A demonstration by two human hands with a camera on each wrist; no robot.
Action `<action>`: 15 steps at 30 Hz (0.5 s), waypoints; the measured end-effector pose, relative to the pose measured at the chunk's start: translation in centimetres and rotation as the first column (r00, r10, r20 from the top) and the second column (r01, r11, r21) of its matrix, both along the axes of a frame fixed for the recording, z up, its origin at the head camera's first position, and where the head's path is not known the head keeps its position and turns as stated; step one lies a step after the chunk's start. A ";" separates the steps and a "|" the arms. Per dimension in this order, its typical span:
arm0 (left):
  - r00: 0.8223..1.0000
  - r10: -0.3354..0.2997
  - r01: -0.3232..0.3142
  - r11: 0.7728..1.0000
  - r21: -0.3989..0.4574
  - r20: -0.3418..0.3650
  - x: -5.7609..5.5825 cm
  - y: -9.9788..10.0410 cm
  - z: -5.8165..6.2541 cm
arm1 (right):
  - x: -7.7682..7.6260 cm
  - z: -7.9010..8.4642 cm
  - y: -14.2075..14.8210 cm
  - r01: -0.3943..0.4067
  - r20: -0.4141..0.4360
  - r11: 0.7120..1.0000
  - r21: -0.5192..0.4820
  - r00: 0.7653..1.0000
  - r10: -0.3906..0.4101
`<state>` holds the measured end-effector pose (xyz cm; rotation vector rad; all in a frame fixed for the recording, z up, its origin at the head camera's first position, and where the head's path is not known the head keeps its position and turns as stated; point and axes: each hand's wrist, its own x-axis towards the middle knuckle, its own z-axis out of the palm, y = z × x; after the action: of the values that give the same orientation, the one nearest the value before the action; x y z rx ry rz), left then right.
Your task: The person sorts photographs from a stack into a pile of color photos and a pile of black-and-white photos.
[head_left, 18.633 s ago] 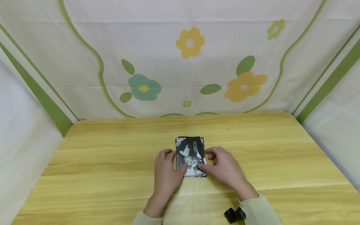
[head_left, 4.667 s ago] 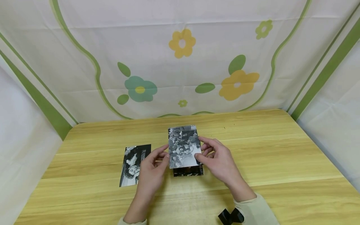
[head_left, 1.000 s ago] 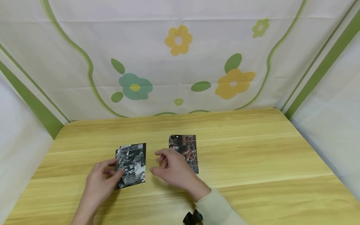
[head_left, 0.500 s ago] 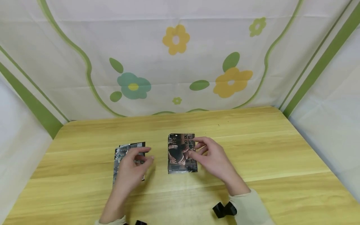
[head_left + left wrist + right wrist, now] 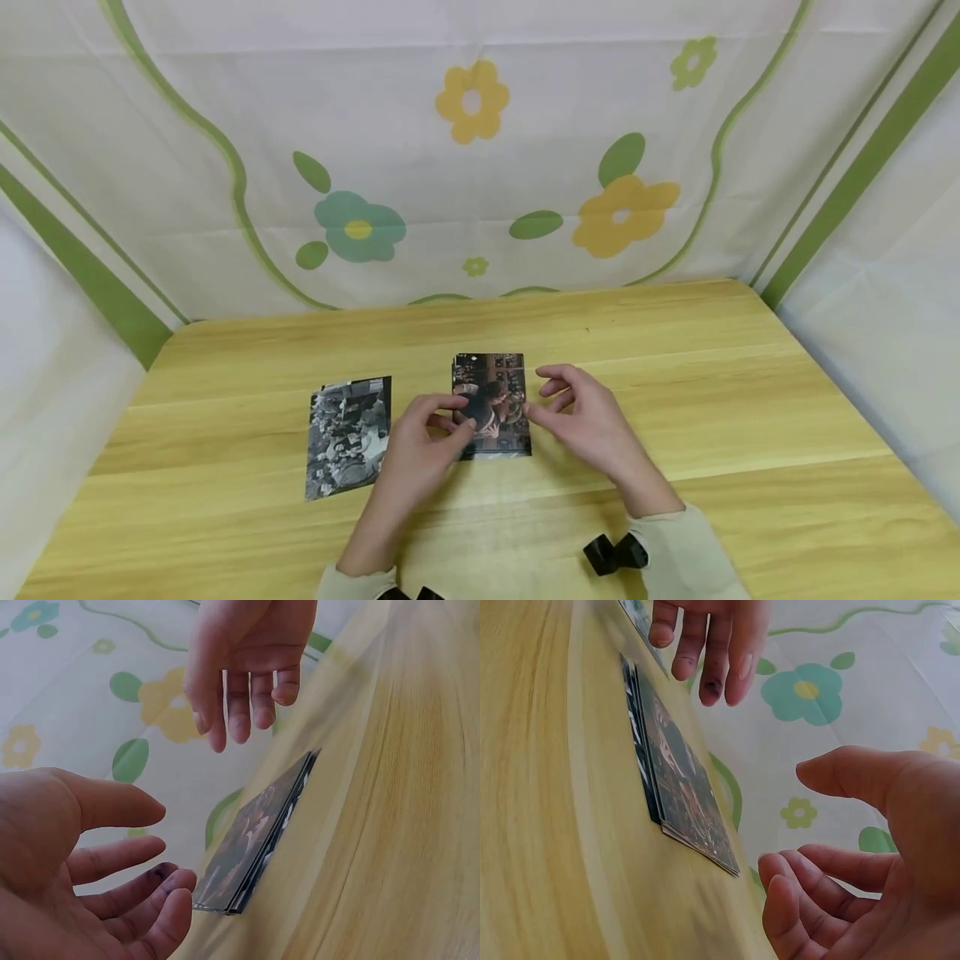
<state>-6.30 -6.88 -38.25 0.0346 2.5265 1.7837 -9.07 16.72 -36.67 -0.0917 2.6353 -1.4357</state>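
Note:
A small stack of photo cards (image 5: 498, 392) lies on the table at the centre, its top one a dark colour picture. In both wrist views the stack shows several layered edges, slightly uneven. My left hand (image 5: 420, 446) hovers at the stack's left side, thumb and fingers apart and relaxed, overlapping its edge in the head view. To the right of the stack, my right hand (image 5: 588, 417) is held with loosely bent fingers and nothing between them. A black-and-white crowd photo (image 5: 347, 437) lies to the left, with a dark edge of another photo showing beneath it.
The wooden table (image 5: 712, 400) reaches back to a white cloth (image 5: 555, 100) printed with flowers, with cloth walls at both sides. Black wrist-worn devices, such as the one at the right cuff (image 5: 615, 554), sit by the sleeves.
My left hand has moved right, from the crowd photo to the stack's left side. The right hand came back to the stack's right side. Earlier, the crowd photo was moved from the stack to the left.

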 end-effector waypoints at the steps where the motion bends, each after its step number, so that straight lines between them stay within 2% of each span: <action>1: 1.000 0.011 -0.011 1.000 0.001 0.006 -0.1 0.0 0.0 | -0.1 0.0 0.0 0.000 -0.002 1.000 0.000 1.000 0.000; 9: 0.996 0.063 -0.064 0.998 0.013 0.068 -0.5 0.0 -0.6 | -0.1 -0.1 0.2 0.014 0.021 1.000 0.005 1.000 -0.015; 15: 0.995 0.085 -0.087 0.996 0.031 0.054 -0.7 -0.1 -0.7 | -0.3 -0.3 0.2 0.017 0.011 1.000 0.000 1.000 -0.017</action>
<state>-6.96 -7.02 -38.99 -0.1203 2.4980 1.8315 -9.35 16.96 -36.96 -0.0617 2.6334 -1.4368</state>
